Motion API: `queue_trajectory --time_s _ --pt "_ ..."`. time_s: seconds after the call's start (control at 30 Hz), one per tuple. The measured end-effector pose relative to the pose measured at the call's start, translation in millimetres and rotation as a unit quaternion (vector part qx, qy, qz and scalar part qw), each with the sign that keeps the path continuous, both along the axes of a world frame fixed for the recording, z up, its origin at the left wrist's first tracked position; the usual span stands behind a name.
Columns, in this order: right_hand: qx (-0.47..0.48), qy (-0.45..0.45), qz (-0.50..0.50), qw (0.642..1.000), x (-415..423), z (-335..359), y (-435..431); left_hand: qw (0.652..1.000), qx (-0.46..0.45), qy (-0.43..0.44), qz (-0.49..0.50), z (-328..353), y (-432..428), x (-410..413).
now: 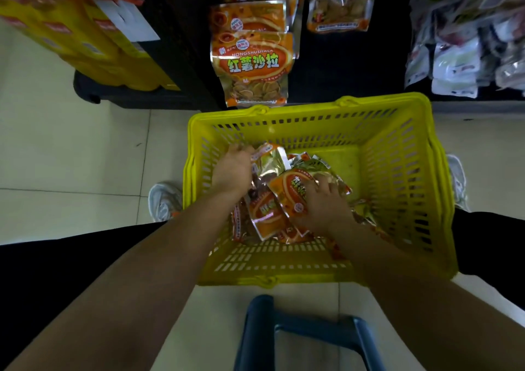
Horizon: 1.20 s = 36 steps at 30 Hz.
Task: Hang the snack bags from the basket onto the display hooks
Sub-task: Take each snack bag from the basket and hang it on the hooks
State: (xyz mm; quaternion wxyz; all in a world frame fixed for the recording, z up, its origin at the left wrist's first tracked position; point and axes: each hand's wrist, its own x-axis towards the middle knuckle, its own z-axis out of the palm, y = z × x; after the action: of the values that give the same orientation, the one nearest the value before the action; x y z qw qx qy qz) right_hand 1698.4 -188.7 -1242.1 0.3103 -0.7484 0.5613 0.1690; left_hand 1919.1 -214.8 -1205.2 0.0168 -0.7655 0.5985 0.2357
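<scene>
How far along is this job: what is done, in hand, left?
Done: several orange bags hang on the display. In hand: left hand and right hand reach among the loose bags in the yellow basket, grip unclear. Left: that whole pile.

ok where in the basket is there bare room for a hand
The basket floor is bare at the far right, between the snack bags and its right wall. The left and near side is crowded: bags piled, left hand and right hand among them.
</scene>
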Motion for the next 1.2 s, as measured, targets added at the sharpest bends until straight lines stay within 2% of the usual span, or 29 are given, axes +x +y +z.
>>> queue_trajectory --time_s 0.17,0.37,0.57,0.63,0.7,0.97,1.1,1.2 --pt "-0.008 0.022 -0.032 0.999 33 -16 9 1.0 0.005 0.02 0.001 -1 -2 9" --pt "0.025 0.057 0.002 0.998 19 -32 6 0.987 0.111 0.014 -0.118 -22 43 -6" --pt "-0.016 -0.035 0.006 0.999 -17 -25 -14 0.958 0.232 0.0 -0.167 -48 68 -22" --pt "-0.053 -0.031 0.016 0.998 -27 -19 -20 0.95 0.254 -0.018 -0.181 -53 69 -27" --pt "-0.074 -0.015 0.028 0.997 -32 -13 -25 0.949 0.258 -0.03 -0.181 -56 65 -35" --pt "-0.06 -0.008 -0.01 0.998 -47 6 -29 0.953 0.245 -0.05 -0.172 -48 57 -53" --pt "-0.073 -0.017 -0.011 0.997 -43 15 -34 0.969 0.182 -0.012 -0.165 -35 53 -44" --pt "-0.078 -0.024 -0.021 0.996 -38 29 -43 0.969 0.124 0.004 -0.214 -19 41 -35"
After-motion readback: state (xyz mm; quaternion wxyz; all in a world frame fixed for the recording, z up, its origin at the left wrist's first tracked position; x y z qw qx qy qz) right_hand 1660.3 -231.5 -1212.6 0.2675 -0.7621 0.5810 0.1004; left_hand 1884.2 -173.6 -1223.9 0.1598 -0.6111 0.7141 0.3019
